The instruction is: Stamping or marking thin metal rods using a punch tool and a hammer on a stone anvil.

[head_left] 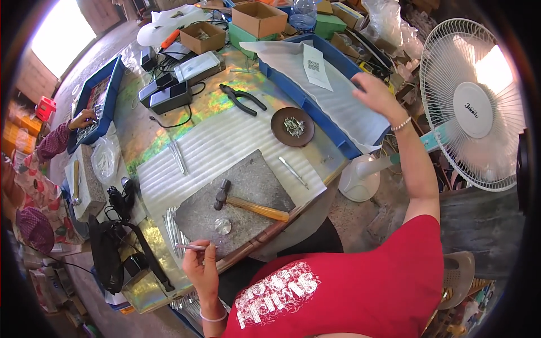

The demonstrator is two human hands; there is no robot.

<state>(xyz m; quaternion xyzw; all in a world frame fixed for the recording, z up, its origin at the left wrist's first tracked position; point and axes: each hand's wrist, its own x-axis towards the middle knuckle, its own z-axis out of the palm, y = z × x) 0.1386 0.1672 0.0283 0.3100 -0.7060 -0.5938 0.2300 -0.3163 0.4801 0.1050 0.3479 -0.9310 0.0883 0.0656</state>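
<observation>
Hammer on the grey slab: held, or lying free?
Lying free: the hammer rests on the slab, the left hand pinches a thin metal piece, and the right hand is over the blue tray.

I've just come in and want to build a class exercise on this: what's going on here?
A person in red pinches a slim metal piece in the left hand, near the edge of a grey slab. The right hand is out over a blue tray lined with white sheeting. A hammer and a round metal disc lie on the slab. A co-worker's hand is at another tray.
</observation>
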